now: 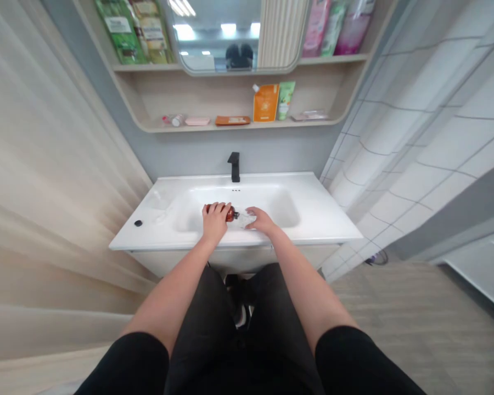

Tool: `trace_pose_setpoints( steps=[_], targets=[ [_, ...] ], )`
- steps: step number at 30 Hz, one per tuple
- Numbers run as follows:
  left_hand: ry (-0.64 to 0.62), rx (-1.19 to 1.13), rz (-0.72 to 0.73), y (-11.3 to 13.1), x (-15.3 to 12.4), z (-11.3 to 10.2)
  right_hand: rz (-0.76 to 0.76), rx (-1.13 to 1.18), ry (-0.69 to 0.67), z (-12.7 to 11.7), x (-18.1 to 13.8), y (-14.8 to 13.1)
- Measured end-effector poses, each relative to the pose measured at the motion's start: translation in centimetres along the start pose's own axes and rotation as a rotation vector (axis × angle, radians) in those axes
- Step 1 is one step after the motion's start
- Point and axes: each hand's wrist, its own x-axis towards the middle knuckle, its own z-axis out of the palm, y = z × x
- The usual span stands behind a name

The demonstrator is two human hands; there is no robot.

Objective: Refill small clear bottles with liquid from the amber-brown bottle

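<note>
My left hand [215, 222] is wrapped over a reddish-brown bottle [231, 214] with a dark neck. The bottle lies nearly on its side above the sink [290, 211], its mouth facing right. Just beyond that mouth, my right hand [262, 220] is closed around a clear cup [246, 219], which is see-through and hard to outline. Mouth and cup rim are very close; whether they touch, or any liquid runs between them, I cannot tell. A small black cap [138, 223] rests on the counter [125, 237] at the left.
Behind the sink stands a black faucet [235, 167]. A faint clear object [160, 200] sits on the left counter. Above, a shelf [206, 129] carries an orange pouch [265, 103], a green tube [286, 100] and several small items below a mirror [218, 41]. A curtain [57, 181] hangs left.
</note>
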Motion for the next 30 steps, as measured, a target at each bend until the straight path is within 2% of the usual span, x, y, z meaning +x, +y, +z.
trace_pose_setpoints(
  steps=[30],
  targets=[
    [-0.022, -0.014, -0.004, 0.2, -0.1, -0.6, 0.025, -0.018, 0.008, -0.1, -0.5, -1.2]
  ],
)
